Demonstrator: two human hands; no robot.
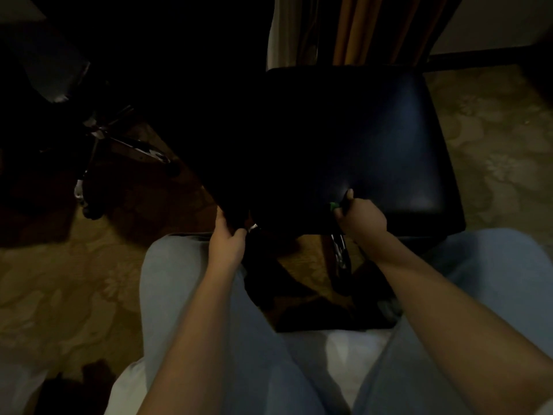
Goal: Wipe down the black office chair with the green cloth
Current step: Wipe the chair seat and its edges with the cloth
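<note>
Black office chair (374, 139) at 12 o'clock; left hand (229, 238) gripped its near edge at 7 o'clock, right hand (360, 218) clenched the green cloth (333, 207) at 6 o'clock, where steady, overlapping strokes seemed advisable.

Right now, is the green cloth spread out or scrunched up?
Scrunched up: only a small bit of green cloth peeks out of the right hand curled round it.
</note>
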